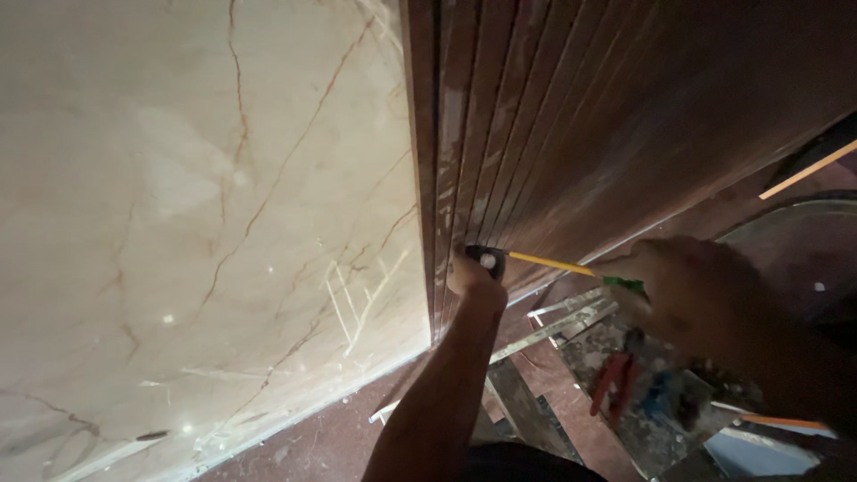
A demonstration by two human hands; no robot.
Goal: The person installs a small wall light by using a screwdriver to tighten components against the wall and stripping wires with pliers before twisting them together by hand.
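A broad cream marble wall slab (pixel 178 223) with brown veins meets a dark brown ribbed wood panel (pixel 607 116) on its right. At the panel's lower edge, the left hand (pixel 471 275) clasps a black tape measure case (pixel 487 260). Right of the case, the right hand (pixel 687 290) pinches its thin yellow blade (pixel 549 262).

— How's the light?

— Dim and warm. The glossy beige marble wall panel with brown veins (pixel 196 223) on the left of the frame catches most of it — small glare specks low down.

— And the right?

— The dark brown ribbed wooden panel (pixel 607 116) falls into shadow. The right hand (pixel 696 295) at centre right is soft and murky; the lower right corner is grainy.
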